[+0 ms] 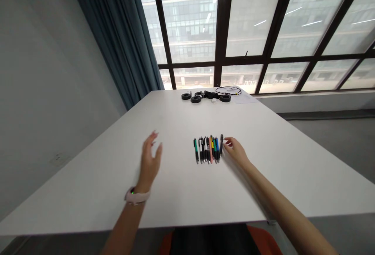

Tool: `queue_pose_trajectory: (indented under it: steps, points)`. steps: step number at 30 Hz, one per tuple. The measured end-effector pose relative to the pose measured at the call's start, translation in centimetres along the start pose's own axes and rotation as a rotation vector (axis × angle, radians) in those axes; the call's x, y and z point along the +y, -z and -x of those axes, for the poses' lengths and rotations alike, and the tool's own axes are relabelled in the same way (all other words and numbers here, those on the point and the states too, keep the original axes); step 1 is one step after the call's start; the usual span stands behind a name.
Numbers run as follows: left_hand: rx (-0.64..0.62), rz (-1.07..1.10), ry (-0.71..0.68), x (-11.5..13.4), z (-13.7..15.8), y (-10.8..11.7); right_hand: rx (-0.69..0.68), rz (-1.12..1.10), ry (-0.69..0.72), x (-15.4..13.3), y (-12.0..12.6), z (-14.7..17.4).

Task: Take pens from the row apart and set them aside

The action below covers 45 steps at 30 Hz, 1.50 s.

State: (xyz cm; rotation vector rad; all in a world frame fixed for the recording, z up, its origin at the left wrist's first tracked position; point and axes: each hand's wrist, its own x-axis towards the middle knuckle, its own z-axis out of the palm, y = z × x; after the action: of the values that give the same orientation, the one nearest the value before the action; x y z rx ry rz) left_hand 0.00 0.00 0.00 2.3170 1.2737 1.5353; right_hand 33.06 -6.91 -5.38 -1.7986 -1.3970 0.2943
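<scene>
Several pens lie side by side in a row on the white table (pixel 175 188), tips toward me. A green pen (pixel 196 150) is at the left end, slightly apart from white-and-black, pink, yellow and blue ones (pixel 217 148). At the right end is a black pen (pixel 221 144), tilted a little. The curled fingertips of my right hand (pixel 234 149) are closed at its right side; the exact grip is partly hidden. My left hand (pixel 150 163), with a pale pink wristband (pixel 137 197), is to the left of the row, fingers apart and holding nothing.
Black rolls of tape (pixel 196 99), a dark bundle (pixel 210 95) and a coiled black cable (pixel 228 90) lie at the table's far end, beside a pale sheet (pixel 244 97). A blue curtain (pixel 117 36) and windows stand behind. The table's near edge runs below my hands.
</scene>
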Motion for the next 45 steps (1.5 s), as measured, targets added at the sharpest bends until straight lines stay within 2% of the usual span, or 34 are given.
queue_pose_trajectory:
  steps: [1, 3, 5, 7, 10, 15, 24, 32, 45]
  points:
    - [-0.047, 0.020, -0.018, 0.5, 0.3, -2.0, -0.003, 0.027, -0.010, 0.0, -0.1, -0.2]
    - [-0.270, 0.011, -0.055, 1.7, 1.2, -5.7, 0.008, 0.067, -0.027, 0.0, -0.4, -0.2]
    - [-0.387, -0.028, -0.085, 2.9, 1.9, -8.7, 0.021, 0.090, -0.026, 0.1, -0.7, 0.0]
    - [-0.457, -0.078, -0.119, 4.0, 2.5, -10.8, 0.029, 0.114, -0.026, 0.2, -1.0, 0.3]
    - [-0.511, -0.126, -0.196, 5.2, 2.8, -12.3, 0.019, 0.147, -0.037, 0.0, -1.2, 0.7]
    - [-0.538, -0.180, -0.255, 5.9, 3.4, -12.4, -0.004, 0.185, -0.035, -1.0, -1.3, 1.1]
    - [-0.624, -0.220, -0.305, 5.9, 4.5, -11.7, -0.105, 0.457, -0.043, -2.5, -1.2, 1.1]
    - [-0.641, -0.220, -0.376, 5.7, 4.9, -12.0, -0.187, 0.468, -0.061, -2.8, -1.3, 0.8]
    - [-0.610, -0.261, -0.335, 6.0, 4.6, -12.7, -0.218, 0.482, -0.061, -3.0, -1.4, 0.8]
